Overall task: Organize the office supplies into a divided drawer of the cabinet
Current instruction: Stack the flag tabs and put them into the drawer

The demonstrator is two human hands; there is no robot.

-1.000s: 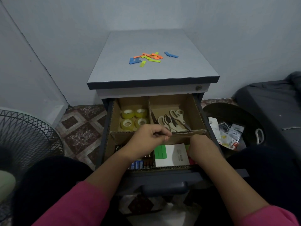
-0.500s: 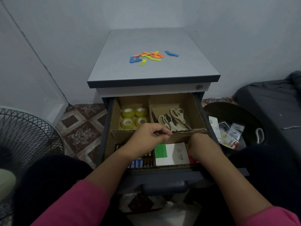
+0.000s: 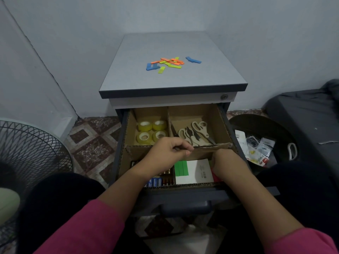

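Note:
The cabinet's top drawer [image 3: 224, 118] stands open, lined with a cardboard divider [image 3: 207, 147]. Several yellow tape rolls [image 3: 151, 132] fill the back left compartment, and scissors [image 3: 197, 133] lie in the back right one. Batteries [image 3: 159, 180] lie front left. Green sticky notes [image 3: 180, 168] and a white pad [image 3: 199, 171] lie front right. My left hand [image 3: 167, 154] pinches the top edge of the cross divider. My right hand [image 3: 228, 163] reaches down into the front right compartment beside something red [image 3: 215, 176], with its fingers hidden. Coloured sticky flags [image 3: 169, 62] are scattered on the cabinet top [image 3: 211, 76].
A dark basket [image 3: 266, 129] with small packets stands on the floor to the right. A fan's wire guard [image 3: 27, 149] is at the left. Dark fabric [image 3: 311, 114] lies at the far right. My knees flank the drawer front [image 3: 185, 206].

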